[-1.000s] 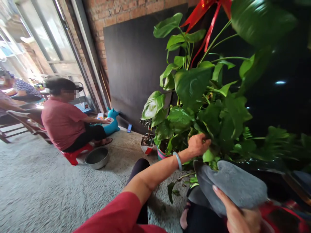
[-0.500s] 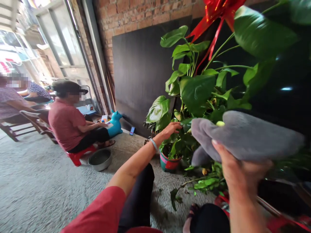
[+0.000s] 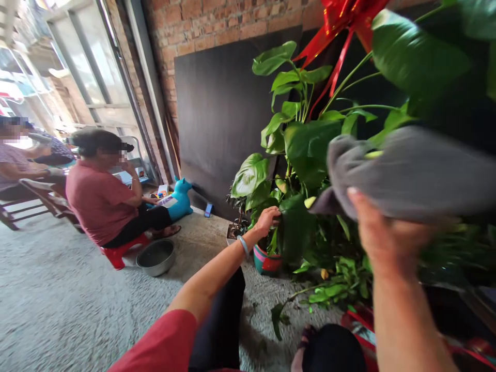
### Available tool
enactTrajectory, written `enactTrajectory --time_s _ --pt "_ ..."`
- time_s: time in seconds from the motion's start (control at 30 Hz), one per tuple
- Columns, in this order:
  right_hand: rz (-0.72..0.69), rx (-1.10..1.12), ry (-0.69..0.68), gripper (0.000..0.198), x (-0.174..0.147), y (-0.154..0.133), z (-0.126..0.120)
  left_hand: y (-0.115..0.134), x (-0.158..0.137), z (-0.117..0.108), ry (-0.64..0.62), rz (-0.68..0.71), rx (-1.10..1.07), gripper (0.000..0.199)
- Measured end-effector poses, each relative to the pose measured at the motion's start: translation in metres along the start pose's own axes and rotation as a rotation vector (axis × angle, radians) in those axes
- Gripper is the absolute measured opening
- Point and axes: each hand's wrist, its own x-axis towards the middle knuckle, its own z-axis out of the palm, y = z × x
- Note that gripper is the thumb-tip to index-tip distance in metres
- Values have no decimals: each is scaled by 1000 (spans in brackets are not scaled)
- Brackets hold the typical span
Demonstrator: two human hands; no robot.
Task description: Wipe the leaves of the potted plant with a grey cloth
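Note:
A big leafy green plant (image 3: 310, 144) rises at the right, with a red ribbon (image 3: 341, 20) tied high in it. My right hand (image 3: 383, 232) is raised close to the camera and grips a grey cloth (image 3: 411, 173) held against the leaves. My left hand (image 3: 267, 219) reaches forward with a pale bangle on the wrist. Its fingers pinch a dark green leaf (image 3: 294, 227) low in the plant, just above a small pink and teal pot (image 3: 265, 261).
A person in a red shirt (image 3: 98, 199) sits on a low red stool (image 3: 118, 253) at the left, beside a metal basin (image 3: 155, 256) and a blue toy animal (image 3: 180, 199). A dark board (image 3: 220, 113) leans on the brick wall. Another person (image 3: 15, 155) sits farther left.
My right hand has lifted the grey cloth from my lap up against the leaves. My left hand has moved left and down, from the plant's middle to a low leaf.

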Motion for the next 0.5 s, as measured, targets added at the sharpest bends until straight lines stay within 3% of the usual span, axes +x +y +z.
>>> enactTrajectory --time_s 0.07,0.13,0.23,0.3,0.37,0.4,0.43,0.5 --pt "73 23 -169 46 -18 19 29 -4 1 -1 13 -17 -10 22" --pt "124 22 -355 39 -51 45 40 -7 1 -5 29 -15 -4 24" --pt "265 23 -474 36 -86 65 17 -8 1 -10 68 -1 16 24" --pt "315 -14 -322 39 -81 57 -5 -7 -1 -8 74 -21 8 22" --pt "232 -48 8 46 -56 38 -13 -6 -3 -1 66 -41 -13 21" --pt "173 -36 105 47 -41 28 -8 -7 -4 3 62 -48 -22 22" --pt "128 -2 122 46 -29 21 1 -8 -5 7 59 -56 -28 22" --pt "101 85 -72 42 -21 17 29 -11 -7 15 60 -71 -33 22"
